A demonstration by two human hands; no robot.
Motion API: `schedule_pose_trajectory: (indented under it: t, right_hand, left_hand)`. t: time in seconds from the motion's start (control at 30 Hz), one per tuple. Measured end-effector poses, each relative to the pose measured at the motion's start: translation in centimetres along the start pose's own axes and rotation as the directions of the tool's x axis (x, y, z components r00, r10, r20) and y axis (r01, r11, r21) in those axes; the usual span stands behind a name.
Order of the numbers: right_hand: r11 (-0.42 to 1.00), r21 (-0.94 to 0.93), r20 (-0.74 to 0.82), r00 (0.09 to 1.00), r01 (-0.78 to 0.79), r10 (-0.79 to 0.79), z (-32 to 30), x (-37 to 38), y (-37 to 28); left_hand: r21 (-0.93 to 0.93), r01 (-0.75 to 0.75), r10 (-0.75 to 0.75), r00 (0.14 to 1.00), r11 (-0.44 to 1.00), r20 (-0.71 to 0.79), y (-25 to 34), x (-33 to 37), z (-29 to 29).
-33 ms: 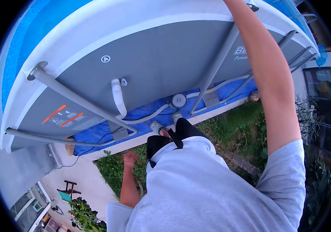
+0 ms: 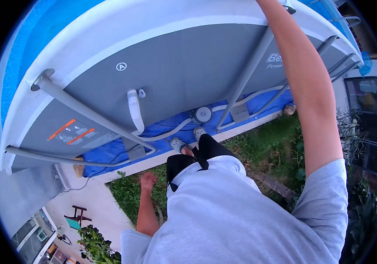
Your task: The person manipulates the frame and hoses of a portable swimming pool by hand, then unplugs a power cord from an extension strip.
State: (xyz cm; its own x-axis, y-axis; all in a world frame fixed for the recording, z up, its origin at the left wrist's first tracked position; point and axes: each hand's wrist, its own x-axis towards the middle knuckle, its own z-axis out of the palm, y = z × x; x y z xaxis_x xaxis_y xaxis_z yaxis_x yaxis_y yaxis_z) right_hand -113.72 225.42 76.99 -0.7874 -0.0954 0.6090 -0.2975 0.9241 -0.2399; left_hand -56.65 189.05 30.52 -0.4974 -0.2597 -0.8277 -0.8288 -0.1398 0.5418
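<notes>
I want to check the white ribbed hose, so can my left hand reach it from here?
Probably not without leaning or stepping closer: your left hand hangs down, apart from the hose, and in view a slanted grey pole crosses between them.

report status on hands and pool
Left hand low, apparently empty. Right hand out of frame. Pool ahead, partly hidden by right arm.

The pool wall (image 2: 175, 61) opens between poles (image 2: 246, 75), hose (image 2: 134, 110) obstructing.
</notes>
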Motion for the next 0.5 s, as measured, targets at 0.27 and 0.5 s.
schedule_pose_trajectory:
  t: [0.27,0.5]
  right_hand:
    - [0.998,-0.062,0.01,1.0,-0.006,0.007,-0.3,0.3,-0.3]
    - [0.998,-0.057,-0.005,1.0,0.014,-0.015,0.2,0.6,-0.3]
  left_hand:
    - [-0.06,0.069,-0.064,0.995,0.996,0.072,-1.6,2.0,1.0]
    - [-0.025,0.151,-0.145,0.975,0.988,0.17,-4.3,3.6,1.8]
